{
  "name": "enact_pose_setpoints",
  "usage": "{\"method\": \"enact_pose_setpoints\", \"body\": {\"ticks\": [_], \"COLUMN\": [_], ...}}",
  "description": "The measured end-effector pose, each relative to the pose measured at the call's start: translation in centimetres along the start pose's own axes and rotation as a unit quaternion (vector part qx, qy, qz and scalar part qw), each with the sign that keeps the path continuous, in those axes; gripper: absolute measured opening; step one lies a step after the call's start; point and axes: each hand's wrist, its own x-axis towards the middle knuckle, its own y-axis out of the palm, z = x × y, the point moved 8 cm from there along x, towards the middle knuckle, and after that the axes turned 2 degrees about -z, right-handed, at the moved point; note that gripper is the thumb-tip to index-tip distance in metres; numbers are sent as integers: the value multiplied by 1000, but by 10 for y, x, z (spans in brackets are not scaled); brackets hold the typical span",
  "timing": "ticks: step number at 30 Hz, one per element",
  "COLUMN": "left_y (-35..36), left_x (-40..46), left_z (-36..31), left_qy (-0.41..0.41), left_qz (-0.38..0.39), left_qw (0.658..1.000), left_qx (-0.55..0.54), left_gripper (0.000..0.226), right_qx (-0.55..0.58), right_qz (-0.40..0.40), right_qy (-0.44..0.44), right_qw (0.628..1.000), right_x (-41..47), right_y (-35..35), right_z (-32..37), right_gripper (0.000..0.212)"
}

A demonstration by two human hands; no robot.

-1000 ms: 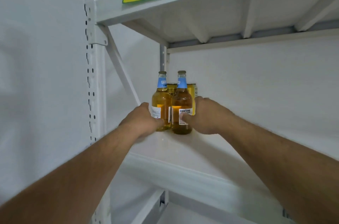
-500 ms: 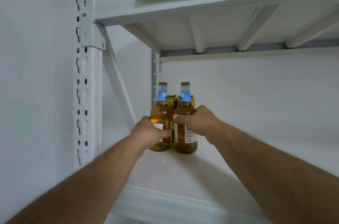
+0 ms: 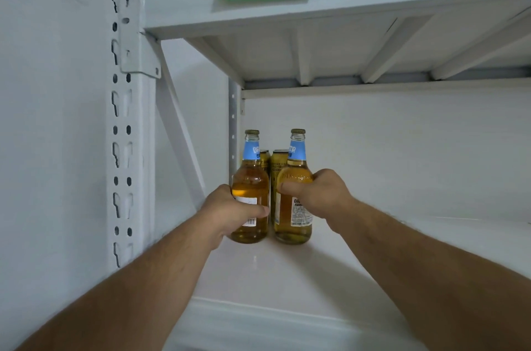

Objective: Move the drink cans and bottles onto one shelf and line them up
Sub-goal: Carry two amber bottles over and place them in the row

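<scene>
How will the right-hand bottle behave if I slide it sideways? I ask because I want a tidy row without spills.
The right bottle looks nearly full, so probably heavy for its size. It is tall and narrow-necked, so a high push may tip it; the right hand grips its shoulder. Glass on the smooth shelf likely slides easily.

Since a second ago, the two amber glass bottles with blue neck labels have been drawn forward on the white metal shelf, away from the two yellow drink cans behind them, which are now largely hidden. The grips have been shifted: the left hand is now wrapped round the body of the left bottle, and the right hand round the shoulder of the right bottle. A narrow gap has been opened between the bottles, formerly touching.
</scene>
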Motion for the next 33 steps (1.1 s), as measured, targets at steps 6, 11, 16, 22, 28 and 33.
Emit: {"method": "enact_pose_setpoints", "body": {"ticks": [6, 11, 16, 22, 28, 33], "left_y": [9, 25, 47, 95, 159, 213], "left_x": [-8, -15, -35, -79, -144, -211], "left_z": [-9, -21, -41, -73, -116, -157], "left_qy": [24, 50, 73, 98, 119, 127], "left_qz": [29, 65, 92, 125, 166, 207], "left_qw": [999, 996, 992, 986, 978, 967], "left_qx": [-2, -22, -43, -49, -51, -73], "left_gripper": [58, 66, 57, 61, 58, 53], "right_qx": [7, 9, 1, -7, -24, -41], "right_qz": [-40, -69, -104, -147, -190, -220], "right_qy": [-5, -16, -18, -17, -6, 0], "right_qw": [999, 997, 994, 989, 982, 975], "right_x": [-11, -31, -51, -86, -139, -187], "right_y": [-30, -66, -109, -174, -261, -341], "right_z": [1, 6, 4, 1, -12, -24], "right_gripper": [56, 55, 56, 60, 61, 56]}}
